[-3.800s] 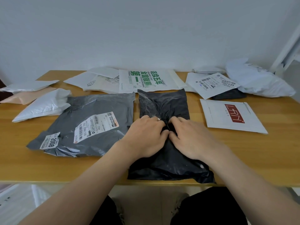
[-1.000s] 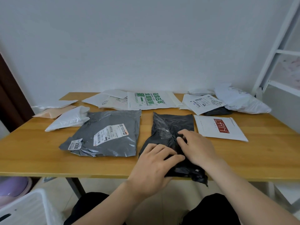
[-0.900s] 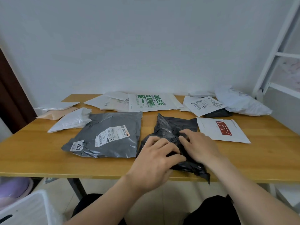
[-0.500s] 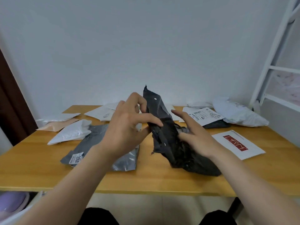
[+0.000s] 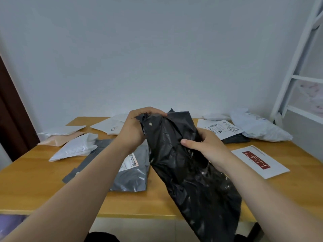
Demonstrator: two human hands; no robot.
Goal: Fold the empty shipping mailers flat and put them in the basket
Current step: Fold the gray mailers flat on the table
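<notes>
Wooden worktop (image 5: 26, 180) against a plain white wall, strewn with flat mailers: grey mailer (image 5: 132, 175) with a label near centre, white ones at the back and left, white envelope with red logo (image 5: 258, 161) at right. Black mailer (image 5: 183, 163) is held in the air over the near edge, crumpled, hanging slantwise toward bottom right. Left hand (image 5: 136, 126) curls over its top edge, gripping. Right hand (image 5: 206, 145) pinches its right side midway, thumb across the front, fingers probably behind, hidden. Step in hand: the fold, not flat yet. Next move calls for bringing the ends together, pressing air out, then finding the basket, which is out of view.
</notes>
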